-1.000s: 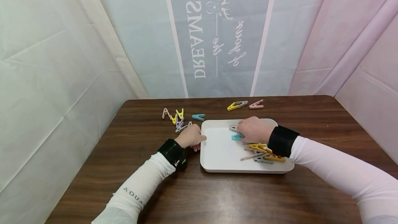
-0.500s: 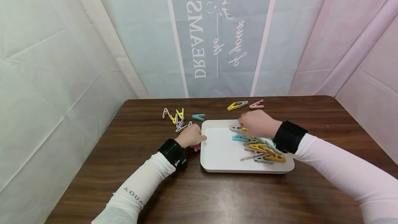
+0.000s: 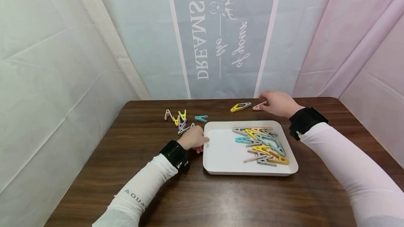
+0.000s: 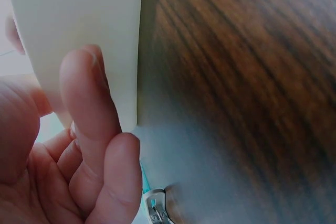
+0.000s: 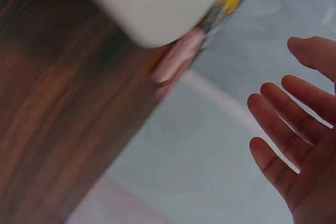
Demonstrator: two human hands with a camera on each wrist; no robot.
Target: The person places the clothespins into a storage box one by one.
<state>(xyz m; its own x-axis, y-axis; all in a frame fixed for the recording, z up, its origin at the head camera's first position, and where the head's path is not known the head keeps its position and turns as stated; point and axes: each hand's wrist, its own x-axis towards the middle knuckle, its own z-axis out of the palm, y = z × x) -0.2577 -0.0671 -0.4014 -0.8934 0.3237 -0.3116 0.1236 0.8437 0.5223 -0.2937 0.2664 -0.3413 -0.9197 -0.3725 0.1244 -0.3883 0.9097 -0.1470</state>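
My left hand (image 3: 193, 138) holds the left edge of a white tray (image 3: 217, 164), thumb over the rim. In the left wrist view its curled fingers (image 4: 86, 93) lie along the tray's outer wall. Several clothespins in yellow, grey, teal and pink lie in the tray's right half, among them a blue clothespin (image 3: 242, 139). Beyond the tray my right hand (image 3: 279, 103) is over a pink clothespin (image 3: 258, 107) on the table. The right wrist view shows that hand's fingers (image 5: 281, 121) spread and holding nothing, with the pink clothespin (image 5: 178, 59) apart from them, blurred.
A yellow clothespin (image 3: 235, 108) and a grey clothespin (image 3: 245, 105) lie at the table's back edge. Left of the tray are several more, including a purple clothespin (image 3: 182, 124) and a light-blue clothespin (image 3: 201, 118). Fabric hangs behind the wooden table (image 3: 233, 199).
My right hand has left the tray and moved back and right to the pink clothespin, uncovering the clothespins in the tray. The left hand has stayed at the tray's edge.
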